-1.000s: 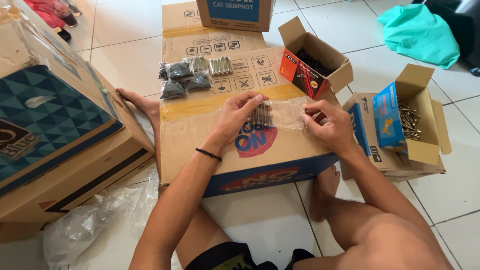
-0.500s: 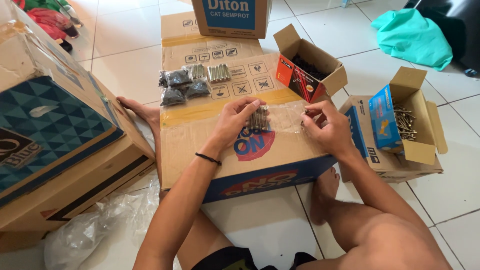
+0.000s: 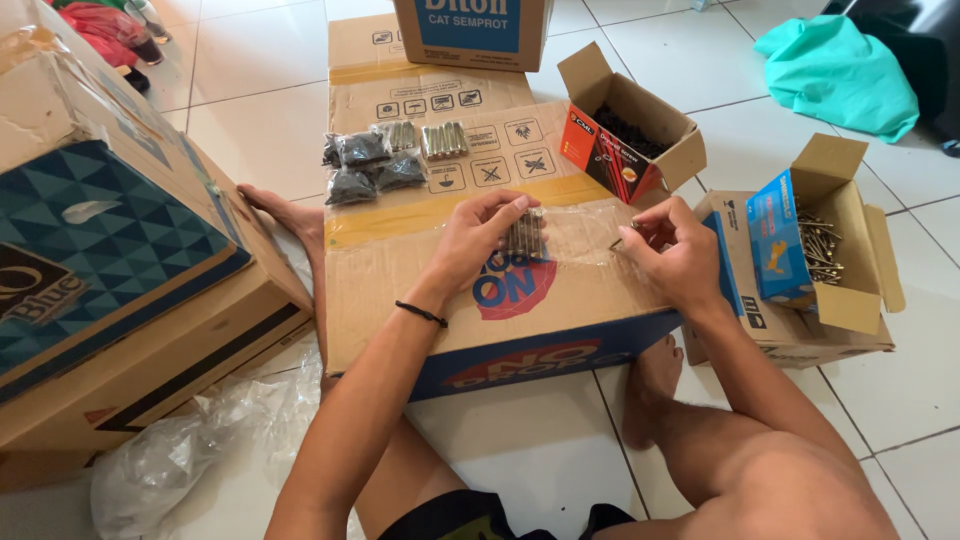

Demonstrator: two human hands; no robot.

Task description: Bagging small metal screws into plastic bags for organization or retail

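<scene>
Screws (image 3: 524,234) sit in a small upright bundle on the taped top of the cardboard box (image 3: 420,300) across my lap. My left hand (image 3: 478,240) is curled around the bundle, fingers closed on it. My right hand (image 3: 672,252) pinches one single screw (image 3: 622,241) between thumb and fingertips, just beside the bundle. Risk: the bundle looks unbound, so a looser grip could let screws splay and roll over the slick tape. The open box of loose screws (image 3: 822,245) stands near my right wrist; I could knock it.

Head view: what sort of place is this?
Probably a home floor used for packing hardware: white floor tiles, a cardboard box as worktop, an open box of screws, and small filled bags.
</scene>
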